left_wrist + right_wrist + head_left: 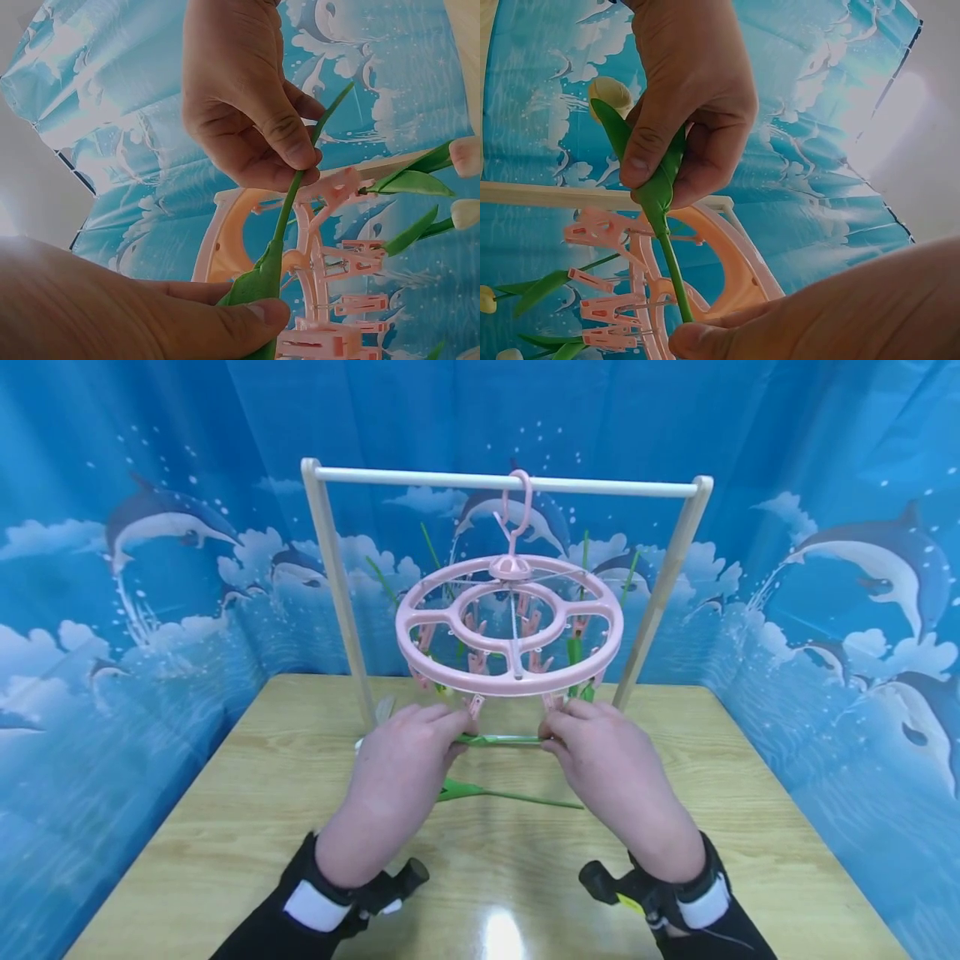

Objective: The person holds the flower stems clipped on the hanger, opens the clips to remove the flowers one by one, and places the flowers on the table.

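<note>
A tulip with a green stem [498,740] and leaves [657,196] is held level between both hands, below the front rim of a pink round clip hanger [517,681]. My left hand [405,768] pinches it at the leaves; its pale yellow bloom [611,97] shows beyond that hand in the right wrist view. My right hand [603,768] pinches the stem towards its free end. Pink clothespins hang at the hanger's front, one [476,706] at the left fingertips and another [552,700] by the right fingers. Another tulip [461,789] lies on the table, partly behind the left hand.
The hanger's hook [522,497] hangs on the white bar [420,478] of a wooden-legged rack [660,589]. Several tulips [575,652] hang bloom-down from clothespins at the back. Dolphin-print curtains [172,527] surround the wooden table [247,793].
</note>
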The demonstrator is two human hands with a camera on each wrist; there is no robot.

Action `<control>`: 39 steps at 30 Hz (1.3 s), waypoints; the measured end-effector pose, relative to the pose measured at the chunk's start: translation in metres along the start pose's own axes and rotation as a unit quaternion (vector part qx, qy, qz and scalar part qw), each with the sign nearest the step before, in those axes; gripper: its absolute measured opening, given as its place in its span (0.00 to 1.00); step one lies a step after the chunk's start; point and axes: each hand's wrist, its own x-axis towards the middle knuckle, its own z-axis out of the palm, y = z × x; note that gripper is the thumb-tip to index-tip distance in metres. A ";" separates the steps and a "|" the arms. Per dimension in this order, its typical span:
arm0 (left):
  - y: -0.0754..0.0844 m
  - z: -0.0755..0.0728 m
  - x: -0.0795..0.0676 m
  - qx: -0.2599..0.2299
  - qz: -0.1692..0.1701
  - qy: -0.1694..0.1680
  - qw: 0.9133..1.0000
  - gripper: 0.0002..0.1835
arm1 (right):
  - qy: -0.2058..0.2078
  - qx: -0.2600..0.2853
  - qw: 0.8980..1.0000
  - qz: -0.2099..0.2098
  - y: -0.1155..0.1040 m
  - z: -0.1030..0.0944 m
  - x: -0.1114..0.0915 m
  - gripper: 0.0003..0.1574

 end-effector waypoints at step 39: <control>-0.004 0.016 0.011 0.015 -0.042 -0.075 0.996 0.12 | -0.057 -0.047 0.997 0.016 0.003 0.019 0.011 0.11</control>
